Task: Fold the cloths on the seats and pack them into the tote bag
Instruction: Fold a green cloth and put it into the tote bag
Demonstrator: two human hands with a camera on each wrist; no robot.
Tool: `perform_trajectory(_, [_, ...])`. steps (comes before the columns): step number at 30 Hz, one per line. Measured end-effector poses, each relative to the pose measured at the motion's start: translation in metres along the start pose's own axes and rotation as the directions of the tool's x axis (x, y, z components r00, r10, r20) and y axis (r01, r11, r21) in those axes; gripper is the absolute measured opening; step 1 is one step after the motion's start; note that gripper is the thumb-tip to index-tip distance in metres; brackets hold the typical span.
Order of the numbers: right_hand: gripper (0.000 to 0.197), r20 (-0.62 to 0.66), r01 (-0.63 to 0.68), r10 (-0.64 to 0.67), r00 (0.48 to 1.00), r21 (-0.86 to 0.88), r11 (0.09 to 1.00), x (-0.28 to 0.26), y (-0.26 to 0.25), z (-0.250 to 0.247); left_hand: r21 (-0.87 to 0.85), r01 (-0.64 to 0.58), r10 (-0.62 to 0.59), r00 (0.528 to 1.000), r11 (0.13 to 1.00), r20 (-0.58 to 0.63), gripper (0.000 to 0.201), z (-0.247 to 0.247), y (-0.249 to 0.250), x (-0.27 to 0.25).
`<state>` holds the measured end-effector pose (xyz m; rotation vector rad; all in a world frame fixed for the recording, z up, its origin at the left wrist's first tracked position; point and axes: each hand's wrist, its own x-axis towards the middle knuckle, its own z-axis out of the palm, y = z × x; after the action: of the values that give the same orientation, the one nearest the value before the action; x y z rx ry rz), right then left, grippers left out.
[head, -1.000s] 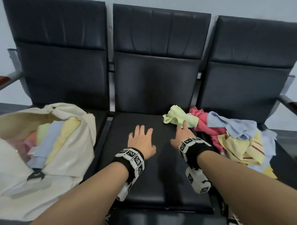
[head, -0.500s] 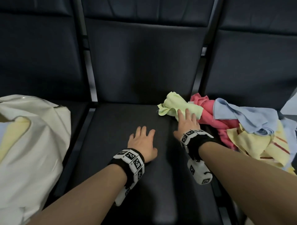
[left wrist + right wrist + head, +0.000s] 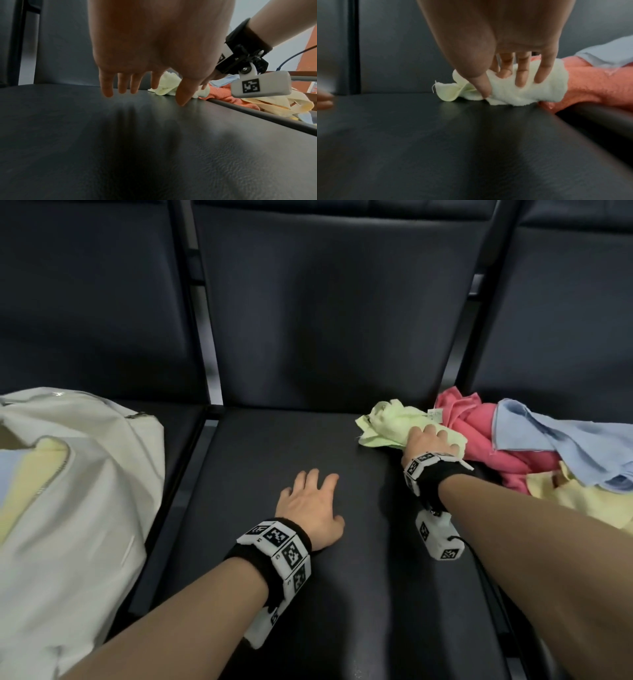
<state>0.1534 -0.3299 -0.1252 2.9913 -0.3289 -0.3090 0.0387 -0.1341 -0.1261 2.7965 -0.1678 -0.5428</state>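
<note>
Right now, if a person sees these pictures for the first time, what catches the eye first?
Probably the bright heap of crumpled cloths on the right seat, against the dark chairs. At its near edge the right hand grips a pale green cloth. The left hand lies open on the middle seat, and a cream tote bag sits left.

Head view: from above, looking forward and down onto middle seat (image 3: 308, 542), backrest far, tote bag (image 3: 68, 474) at left edge, cloth pile (image 3: 548, 446) at right edge.

Left wrist view: very low, close over seat surface (image 3: 120, 148), facing far and right past left hand (image 3: 154, 40); catches pale green cloth (image 3: 168, 86) and right wrist camera housing (image 3: 260, 86).

Right wrist view: equally low and close, facing far along right hand (image 3: 513, 33) toward pale green cloth (image 3: 530, 92).

Shared across all three: middle seat and pale green cloth at its far right corner.
</note>
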Motion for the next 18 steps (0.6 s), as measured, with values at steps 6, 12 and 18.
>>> perform_trajectory(6, [0.061,0.245,0.124,-0.099,0.965,-0.090,0.988,-0.022,-0.001,-0.024,-0.002,-0.008,0.008,1.000,1.000,-0.013,0.074,-0.014,0.008,-0.018])
perform_trajectory(12, [0.032,0.285,0.284,-0.260,0.922,-0.045,0.958,-0.054,-0.013,-0.045,-0.055,-0.009,0.005,0.997,0.998,-0.073,0.070,-0.045,0.019,-0.052])
perform_trajectory(18, [0.011,0.161,0.331,-0.343,0.926,0.095,0.939,-0.123,-0.007,-0.108,-0.092,0.025,-0.036,0.993,0.995,-0.110,0.069,-0.083,0.028,-0.102])
